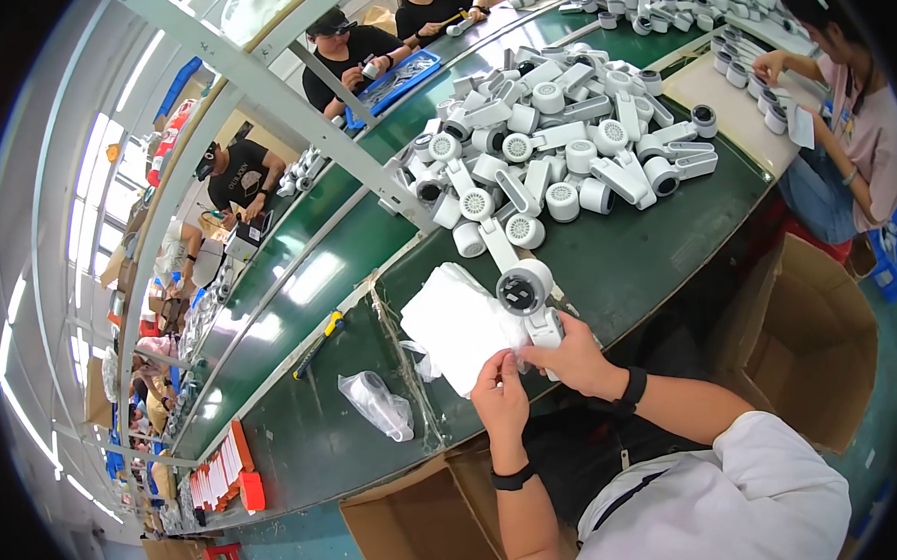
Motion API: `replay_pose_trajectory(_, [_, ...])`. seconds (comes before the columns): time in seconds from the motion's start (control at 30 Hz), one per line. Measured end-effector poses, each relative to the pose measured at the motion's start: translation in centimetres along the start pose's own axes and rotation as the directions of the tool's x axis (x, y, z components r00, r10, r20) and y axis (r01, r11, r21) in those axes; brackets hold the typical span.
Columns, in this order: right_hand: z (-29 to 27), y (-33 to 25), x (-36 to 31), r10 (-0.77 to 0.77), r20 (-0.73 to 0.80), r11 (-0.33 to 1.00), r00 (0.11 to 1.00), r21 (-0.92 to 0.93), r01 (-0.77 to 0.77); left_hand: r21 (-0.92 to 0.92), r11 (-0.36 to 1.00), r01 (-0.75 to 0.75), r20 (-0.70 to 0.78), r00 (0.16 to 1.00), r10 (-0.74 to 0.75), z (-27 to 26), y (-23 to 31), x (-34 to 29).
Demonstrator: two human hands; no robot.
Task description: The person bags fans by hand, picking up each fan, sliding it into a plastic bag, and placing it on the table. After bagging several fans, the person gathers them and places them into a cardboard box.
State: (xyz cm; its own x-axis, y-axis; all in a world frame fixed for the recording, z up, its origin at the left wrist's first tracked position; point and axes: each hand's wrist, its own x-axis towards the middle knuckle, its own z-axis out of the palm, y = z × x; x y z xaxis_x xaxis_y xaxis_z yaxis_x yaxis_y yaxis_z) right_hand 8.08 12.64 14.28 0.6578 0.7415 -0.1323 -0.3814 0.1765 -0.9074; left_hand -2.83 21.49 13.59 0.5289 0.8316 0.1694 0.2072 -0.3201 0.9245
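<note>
- R hand: wrapped round handle of white handheld fan, held at R edge of white plastic bag stack, btwn person & fan pile.
- L hand: fingers narrow by stack's near R corner; can't tell if gripping.
- Clear bag & yellow-blk tool on green bench, L of stack.

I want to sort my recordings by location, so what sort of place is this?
Probably a factory assembly or packing line: a heap of matching white devices, a long green worktable and open cardboard boxes.
</note>
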Motion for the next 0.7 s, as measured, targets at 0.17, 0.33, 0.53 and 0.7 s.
replay_pose_trajectory(0.17, [0.1, 0.9, 0.7, -0.082, -0.108, 0.996, 0.991, -0.044, 0.078, -0.442, 0.892, 0.096, -0.038, 0.991, -0.125, -0.9, -1.4, 0.1])
replay_pose_trajectory(0.33, [-0.3, 1.5, 0.1, -0.161, -0.117, 0.97, 0.98, -0.204, 0.135, -0.808, 0.543, 0.228, 0.091, 0.959, -0.269, -1.0, -0.1, 0.4])
replay_pose_trajectory(0.53, [0.3, 0.8, -1.1, -0.248, -0.095, 0.876, 0.964, -0.448, 0.181, 0.042, 0.999, 0.014, -0.145, 0.989, -0.007, -0.5, 1.4, 0.6])
replay_pose_trajectory(0.7, [-0.4, 1.6, -1.6, -0.181, -0.083, 0.893, 0.98, -0.432, 0.128, -0.461, 0.864, 0.203, -0.053, 0.965, -0.255, -0.6, 1.1, 1.6])
